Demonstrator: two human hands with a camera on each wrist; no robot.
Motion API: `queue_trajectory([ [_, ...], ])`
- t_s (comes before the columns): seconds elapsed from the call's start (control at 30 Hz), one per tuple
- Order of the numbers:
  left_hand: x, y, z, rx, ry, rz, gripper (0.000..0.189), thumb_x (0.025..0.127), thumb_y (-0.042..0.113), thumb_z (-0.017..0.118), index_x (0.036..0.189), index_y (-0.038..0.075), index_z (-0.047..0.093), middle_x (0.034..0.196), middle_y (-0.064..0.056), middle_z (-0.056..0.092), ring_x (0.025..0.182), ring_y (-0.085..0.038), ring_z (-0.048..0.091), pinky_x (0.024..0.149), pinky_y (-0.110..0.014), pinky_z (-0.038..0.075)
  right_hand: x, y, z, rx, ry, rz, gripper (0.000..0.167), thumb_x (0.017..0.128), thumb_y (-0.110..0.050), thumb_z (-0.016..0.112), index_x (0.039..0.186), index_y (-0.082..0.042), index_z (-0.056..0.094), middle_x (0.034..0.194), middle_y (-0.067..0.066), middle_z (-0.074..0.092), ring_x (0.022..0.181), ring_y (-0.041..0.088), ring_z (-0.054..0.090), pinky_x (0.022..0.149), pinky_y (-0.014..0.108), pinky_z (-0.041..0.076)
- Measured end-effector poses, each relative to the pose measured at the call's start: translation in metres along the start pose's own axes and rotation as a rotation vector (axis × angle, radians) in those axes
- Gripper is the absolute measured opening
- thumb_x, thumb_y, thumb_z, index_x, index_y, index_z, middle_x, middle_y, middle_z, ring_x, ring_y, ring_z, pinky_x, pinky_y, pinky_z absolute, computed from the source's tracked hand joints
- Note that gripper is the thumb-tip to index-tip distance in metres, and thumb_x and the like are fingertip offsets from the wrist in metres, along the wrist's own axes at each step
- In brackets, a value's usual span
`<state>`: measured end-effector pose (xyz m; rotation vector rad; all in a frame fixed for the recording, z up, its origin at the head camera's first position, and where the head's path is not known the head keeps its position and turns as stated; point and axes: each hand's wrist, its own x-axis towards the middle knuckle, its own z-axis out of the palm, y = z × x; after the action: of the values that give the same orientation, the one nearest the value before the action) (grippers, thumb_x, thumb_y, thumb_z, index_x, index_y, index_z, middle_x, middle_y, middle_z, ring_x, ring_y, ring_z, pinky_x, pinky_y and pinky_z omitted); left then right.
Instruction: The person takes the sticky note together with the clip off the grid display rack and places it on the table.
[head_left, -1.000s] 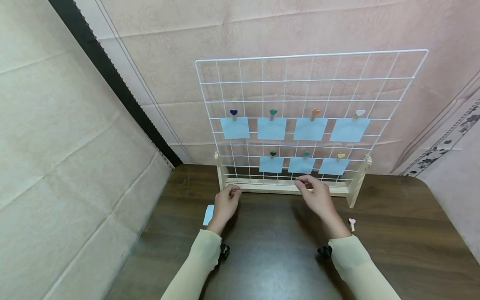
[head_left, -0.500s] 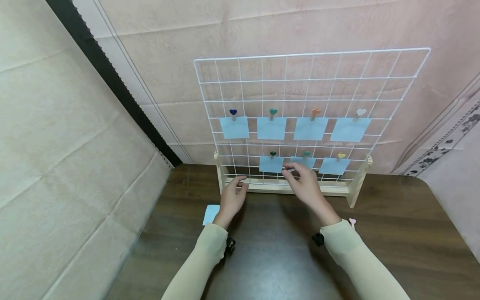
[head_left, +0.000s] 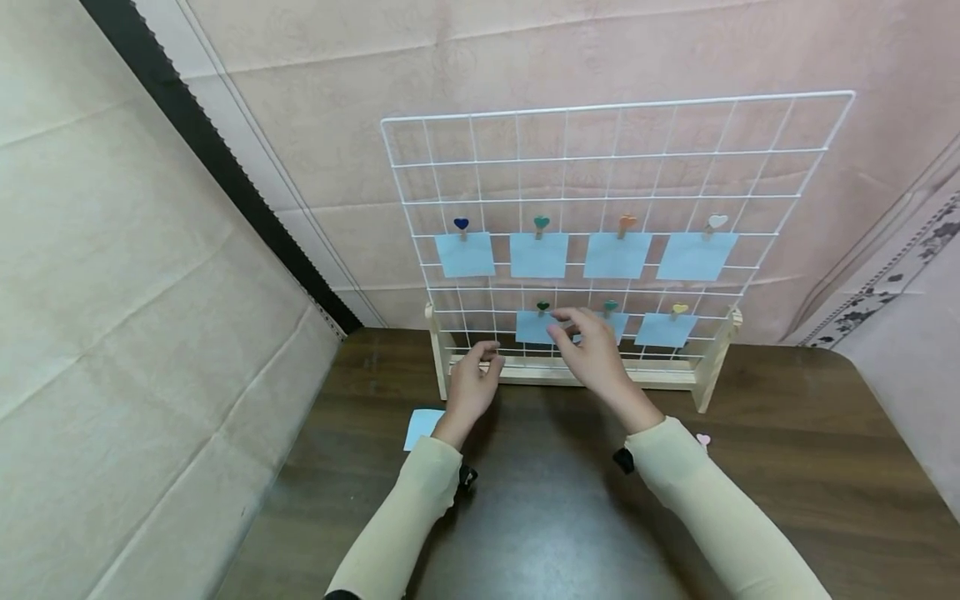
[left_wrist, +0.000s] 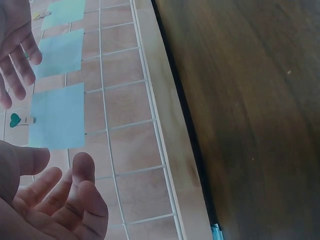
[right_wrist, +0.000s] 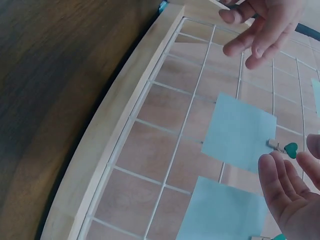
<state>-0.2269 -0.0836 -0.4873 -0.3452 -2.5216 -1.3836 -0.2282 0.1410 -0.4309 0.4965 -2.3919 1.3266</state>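
Note:
A white wire grid (head_left: 618,109) carries light-blue paper notes in two rows, each pinned by a small heart-topped clothespin. My right hand (head_left: 592,354) is raised before the lower row, partly covering its middle note (head_left: 617,325). Its fingertips are close to the dark green heart clothespin (right_wrist: 291,150) on the lower left note (right_wrist: 240,131); the fingers hold nothing. To the left, my left hand (head_left: 474,385) is in front of the grid's bare lower left squares. Its fingers (left_wrist: 84,167) are loosely bent with nothing between them.
A wooden stand (head_left: 540,372) holds the grid upright on the dark brown table (head_left: 525,500). Blue paper (head_left: 422,428) lies on the table beside my left wrist. A pink heart clothespin (head_left: 702,440) lies to the right, partly hidden by my right sleeve.
My right hand has moved left and up, from below the lower row to the lower left note. The left hand has moved right and up toward the grid.

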Motion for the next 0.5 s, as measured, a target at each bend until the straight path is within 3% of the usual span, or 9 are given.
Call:
queue_trajectory([
  [0.27,0.011,0.006,-0.001,0.001,-0.008,-0.029,0.028,0.108,0.02,0.062,0.133,0.009,0.069,0.119,-0.012,0.074,0.07,-0.015,0.063,0.071,-0.04,0.055,0.01,-0.003,0.004,-0.016,0.007,0.014,0.03,0.107,-0.018,0.064,0.132,-0.003,0.069,0.124,0.018,0.07,0.103,0.034,0.07,0.082,0.053,0.058],
  [0.5,0.016,0.006,0.002,-0.013,-0.024,-0.032,0.03,0.109,0.02,0.06,0.133,0.006,0.068,0.118,-0.011,0.075,0.094,-0.024,0.07,0.08,-0.042,0.057,0.013,-0.001,0.006,-0.008,0.015,0.003,0.027,0.107,-0.014,0.064,0.13,0.0,0.069,0.117,0.018,0.07,0.096,0.032,0.07,0.082,0.05,0.059],
])
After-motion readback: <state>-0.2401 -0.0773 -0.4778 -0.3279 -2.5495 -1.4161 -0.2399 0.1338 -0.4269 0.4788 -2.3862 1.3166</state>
